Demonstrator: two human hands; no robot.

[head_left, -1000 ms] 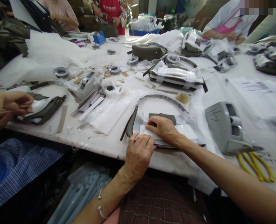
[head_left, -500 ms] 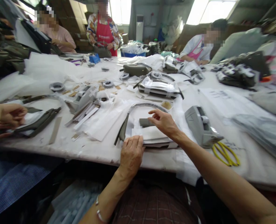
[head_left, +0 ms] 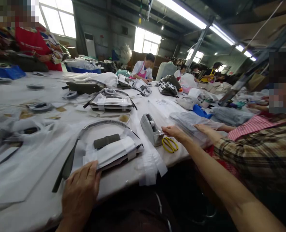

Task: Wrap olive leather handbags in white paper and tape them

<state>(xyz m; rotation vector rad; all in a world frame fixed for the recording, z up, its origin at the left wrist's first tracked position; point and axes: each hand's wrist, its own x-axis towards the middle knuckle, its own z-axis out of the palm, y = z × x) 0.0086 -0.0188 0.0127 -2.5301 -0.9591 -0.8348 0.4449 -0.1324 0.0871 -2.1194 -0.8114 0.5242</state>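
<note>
A dark olive handbag [head_left: 106,140] lies on the worktable, partly covered by white wrapping sheets [head_left: 117,150], with its plastic-wrapped handle [head_left: 104,122] arched toward the back. My left hand [head_left: 81,188] grips the bag's near left corner, fingers over the white sheet; its thumb is hidden. Out to the right, my right hand [head_left: 175,132] reaches to the front end of a grey tape dispenser [head_left: 151,129]. Its thumb and forefinger look slightly apart at the dispenser's tip, and no tape shows between them. Yellow-handled snips [head_left: 169,145] lie just below that hand.
Another wrapped handbag [head_left: 111,103] and an olive bag [head_left: 85,87] lie farther back. Tape rolls [head_left: 40,107] and paper scraps are scattered leftward. White foam sheeting [head_left: 150,164] hangs over the near edge. A co-worker in a plaid sleeve [head_left: 242,151] works close on the right.
The view has swung right. My right hand has left the space above the handbag and moved right to the tape dispenser. My left hand stays on the bag's near left corner.
</note>
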